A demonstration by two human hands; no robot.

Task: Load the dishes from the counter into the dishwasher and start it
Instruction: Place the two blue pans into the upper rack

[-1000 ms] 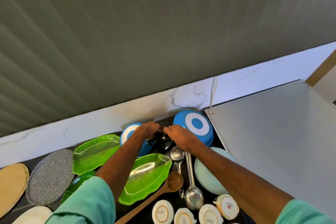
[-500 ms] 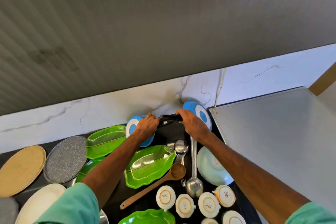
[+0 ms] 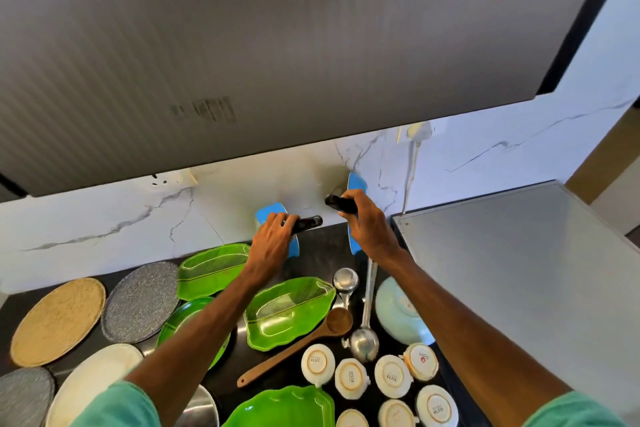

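Hands, left (image 3: 270,246) and right (image 3: 369,229), each grip a pan handle. Both pans (image 3: 273,213) now lifted off the desk (image 3: 311,253), tilted upright; dishwasher next

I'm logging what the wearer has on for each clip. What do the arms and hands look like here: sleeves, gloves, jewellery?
Both arms wear short teal-green fabric sleeves, seen at the bottom edge of the view; the forearms below them are bare. The left hand and right hand are bare too: no gloves, and no watch, ring or bracelet is visible.
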